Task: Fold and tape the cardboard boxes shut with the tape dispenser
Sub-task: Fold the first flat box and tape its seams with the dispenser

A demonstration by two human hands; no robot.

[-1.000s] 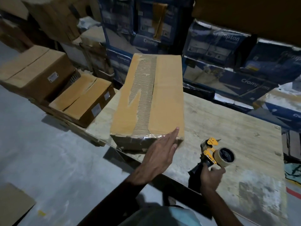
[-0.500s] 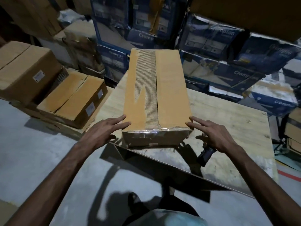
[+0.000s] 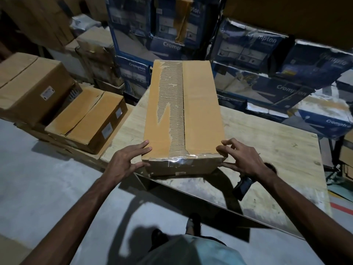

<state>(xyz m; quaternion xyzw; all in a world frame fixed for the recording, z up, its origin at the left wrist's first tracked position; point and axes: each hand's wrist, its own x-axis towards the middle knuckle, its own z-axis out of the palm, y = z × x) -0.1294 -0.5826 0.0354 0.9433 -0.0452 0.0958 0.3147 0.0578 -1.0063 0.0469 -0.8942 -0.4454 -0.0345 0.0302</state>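
Change: left hand (image 3: 124, 161) and right hand (image 3: 246, 159), fingers splayed, now touch the cardboard box (image 3: 200, 111) at its near corners.
Axis: box's length points away from both hands.

On the table (image 3: 277, 142), a long cardboard box (image 3: 200, 115) lies between our left hand (image 3: 124, 163) and right hand (image 3: 246, 159), each touching a near corner. The tape dispenser (image 3: 241, 187) lies under our right wrist. Floor cartons (image 3: 86, 119) sit left of our left hand.
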